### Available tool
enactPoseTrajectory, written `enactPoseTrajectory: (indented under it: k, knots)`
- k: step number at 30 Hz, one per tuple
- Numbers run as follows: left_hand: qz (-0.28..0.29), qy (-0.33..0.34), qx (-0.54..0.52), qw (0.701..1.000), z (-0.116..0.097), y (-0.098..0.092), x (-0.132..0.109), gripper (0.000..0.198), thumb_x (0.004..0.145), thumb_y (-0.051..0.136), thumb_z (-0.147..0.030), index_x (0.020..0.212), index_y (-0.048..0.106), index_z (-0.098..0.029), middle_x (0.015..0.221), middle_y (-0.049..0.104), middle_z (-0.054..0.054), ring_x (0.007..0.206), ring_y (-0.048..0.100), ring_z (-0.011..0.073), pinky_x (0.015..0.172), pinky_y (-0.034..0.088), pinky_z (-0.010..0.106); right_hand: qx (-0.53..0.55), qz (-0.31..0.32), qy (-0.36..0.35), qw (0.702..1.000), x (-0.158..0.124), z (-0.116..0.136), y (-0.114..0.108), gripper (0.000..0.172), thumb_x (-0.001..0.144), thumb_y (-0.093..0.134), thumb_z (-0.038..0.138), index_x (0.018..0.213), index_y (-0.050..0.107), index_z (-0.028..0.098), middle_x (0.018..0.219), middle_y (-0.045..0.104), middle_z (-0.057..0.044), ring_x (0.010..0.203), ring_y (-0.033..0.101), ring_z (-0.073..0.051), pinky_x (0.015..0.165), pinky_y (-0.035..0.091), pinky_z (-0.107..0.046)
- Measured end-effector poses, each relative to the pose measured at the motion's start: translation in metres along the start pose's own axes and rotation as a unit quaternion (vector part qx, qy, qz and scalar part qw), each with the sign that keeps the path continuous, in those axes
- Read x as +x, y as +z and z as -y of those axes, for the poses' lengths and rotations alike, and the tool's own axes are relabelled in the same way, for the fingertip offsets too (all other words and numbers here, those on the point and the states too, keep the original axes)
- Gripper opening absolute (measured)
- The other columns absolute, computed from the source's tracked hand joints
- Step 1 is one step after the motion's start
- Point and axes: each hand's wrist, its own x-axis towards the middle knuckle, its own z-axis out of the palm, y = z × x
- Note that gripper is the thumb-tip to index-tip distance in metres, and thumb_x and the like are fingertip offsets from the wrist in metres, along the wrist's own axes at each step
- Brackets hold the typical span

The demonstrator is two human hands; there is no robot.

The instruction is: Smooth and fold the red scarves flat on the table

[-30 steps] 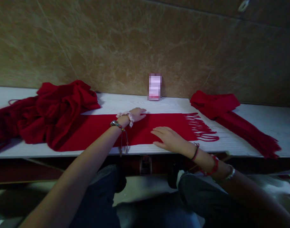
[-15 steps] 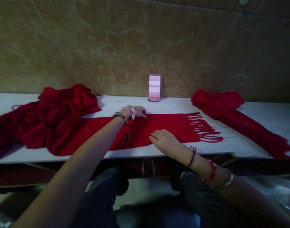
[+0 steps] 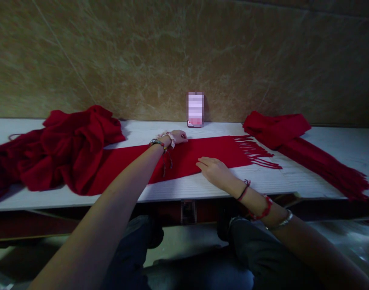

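While the left hand point(image 3: 180, 137) curls, the right hand point(image 3: 216, 172) slants leftward.

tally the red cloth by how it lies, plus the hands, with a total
Flat strip: 1
Crumpled heap: 1
Folded scarf: 1
Hands (left hand, right hand): 2
Total: 5, though whether strip and heap are joined is hidden
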Motion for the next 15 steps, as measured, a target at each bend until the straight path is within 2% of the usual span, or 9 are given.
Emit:
enactPoseTrajectory:
  k: [3,7,15]
  knots:
    - [0.004,0.007,-0.024,1.000,0.004,-0.003,0.000,0.027,0.073,0.054,-0.026,0.094,0.067,-0.016,0.094,0.068,0.002,0.082,0.060,0.0134,0.069,0.042,0.017,-0.026,-0.033,-0.036,0.998,0.001,0.004,-0.003,0.020,0.087,0.044,0.013,0.094,0.062,0.013,0.102,0.064,-0.010,0.094,0.056,-0.020,0.077,0.043,-0.032]
    - [0.011,0.015,-0.065,0.998,0.009,-0.005,0.000,0.023,0.070,0.057,-0.025,0.089,0.068,-0.018,0.084,0.069,-0.001,0.076,0.060,0.0123,0.066,0.042,0.017,-0.062,-0.045,-0.061,0.995,0.004,0.010,-0.007,0.017,0.086,0.045,0.012,0.080,0.060,0.015,0.080,0.062,-0.007,0.078,0.054,-0.019,0.064,0.038,-0.031]
    - [-0.011,0.022,-0.173,0.985,0.014,-0.012,0.000,0.024,0.063,0.065,-0.033,0.081,0.069,-0.017,0.065,0.065,-0.002,0.071,0.058,0.0139,0.069,0.042,0.021,-0.098,-0.114,-0.066,0.986,0.002,0.010,-0.010,0.016,0.083,0.046,0.008,0.076,0.059,0.014,0.069,0.058,-0.004,0.065,0.049,-0.016,0.057,0.030,-0.029]
